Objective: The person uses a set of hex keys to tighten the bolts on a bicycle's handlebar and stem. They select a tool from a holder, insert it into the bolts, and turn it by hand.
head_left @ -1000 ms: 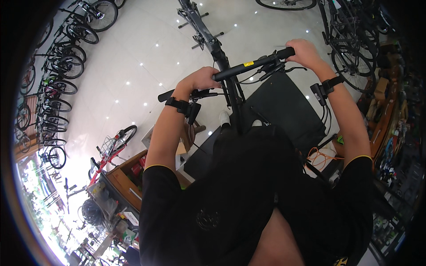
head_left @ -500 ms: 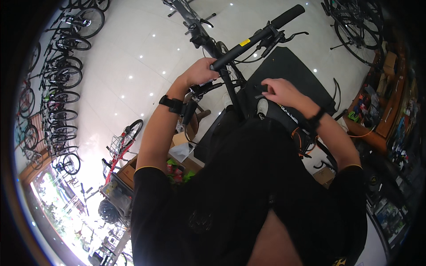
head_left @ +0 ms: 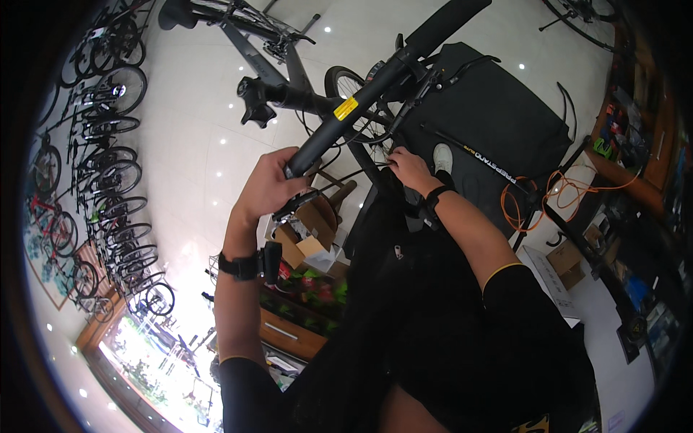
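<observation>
A black bicycle handlebar [head_left: 375, 90] slants across the upper middle, with a yellow label [head_left: 346, 109] and a brake lever near its far grip. My left hand [head_left: 271, 184] is closed around its near, bare end. Lower down, my right hand [head_left: 410, 169] has its fingers pinched together at a thin black cable [head_left: 359, 173] running toward the area under my left hand. The fingertips partly hide the cable. Beyond the bar stands the grey bicycle frame [head_left: 249, 54], with a black stem [head_left: 256, 99] at its front. A spoked wheel [head_left: 333, 83] shows behind the bar.
A dark mat [head_left: 498, 101] lies to the right, crossed by a black stand arm [head_left: 469, 150]. A tangled orange hose [head_left: 559, 195] is near it. Open cardboard boxes [head_left: 317, 220] sit below my left hand. Rows of bicycles [head_left: 119, 166] line the left; wooden shelving [head_left: 664, 155] stands right.
My view has shifted, and the handlebar appears larger and lower left. My left hand stays on its end. My right hand has moved left from over the mat to the cable.
</observation>
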`<action>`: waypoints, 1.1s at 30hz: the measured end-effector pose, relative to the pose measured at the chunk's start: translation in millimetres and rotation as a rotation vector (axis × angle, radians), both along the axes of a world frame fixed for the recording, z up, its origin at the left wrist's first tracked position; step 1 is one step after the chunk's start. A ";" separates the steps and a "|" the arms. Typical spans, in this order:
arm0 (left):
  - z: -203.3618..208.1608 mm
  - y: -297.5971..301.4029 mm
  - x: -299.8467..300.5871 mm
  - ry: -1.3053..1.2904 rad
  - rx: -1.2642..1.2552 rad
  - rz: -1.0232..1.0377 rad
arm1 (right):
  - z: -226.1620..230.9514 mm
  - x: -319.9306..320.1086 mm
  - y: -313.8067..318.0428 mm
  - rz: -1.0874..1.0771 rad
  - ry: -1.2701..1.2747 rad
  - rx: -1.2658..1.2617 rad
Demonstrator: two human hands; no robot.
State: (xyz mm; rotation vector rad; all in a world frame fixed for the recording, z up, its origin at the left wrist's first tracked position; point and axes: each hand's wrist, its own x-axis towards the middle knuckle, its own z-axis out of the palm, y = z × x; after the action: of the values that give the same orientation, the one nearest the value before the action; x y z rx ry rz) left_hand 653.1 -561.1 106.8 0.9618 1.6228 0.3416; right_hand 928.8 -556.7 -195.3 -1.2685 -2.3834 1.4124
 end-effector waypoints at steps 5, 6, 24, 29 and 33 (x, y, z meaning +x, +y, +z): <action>-36.4 -0.3 11.5 0.005 0.000 -0.017 | -20.3 36.2 -4.3 0.070 -0.207 -0.035; -42.4 1.2 13.5 0.000 -0.021 -0.027 | -23.4 45.2 -6.4 0.083 -0.207 -0.020; -112.6 41.6 67.2 0.198 0.007 -0.300 | -126.4 36.0 -12.2 -0.109 -0.379 0.150; -117.5 42.8 67.9 0.164 -0.067 -0.208 | -133.0 74.3 -6.6 -0.164 -0.292 0.339; -98.3 38.3 53.0 0.107 -0.026 -0.111 | -91.9 96.9 -0.5 -0.149 -0.164 0.272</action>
State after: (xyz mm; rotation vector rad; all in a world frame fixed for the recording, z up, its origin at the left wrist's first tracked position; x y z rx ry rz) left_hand 706.1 -522.8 8.5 1.0607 1.6590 0.1956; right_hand 1025.6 -557.2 -287.3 -1.4978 -2.4179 0.9388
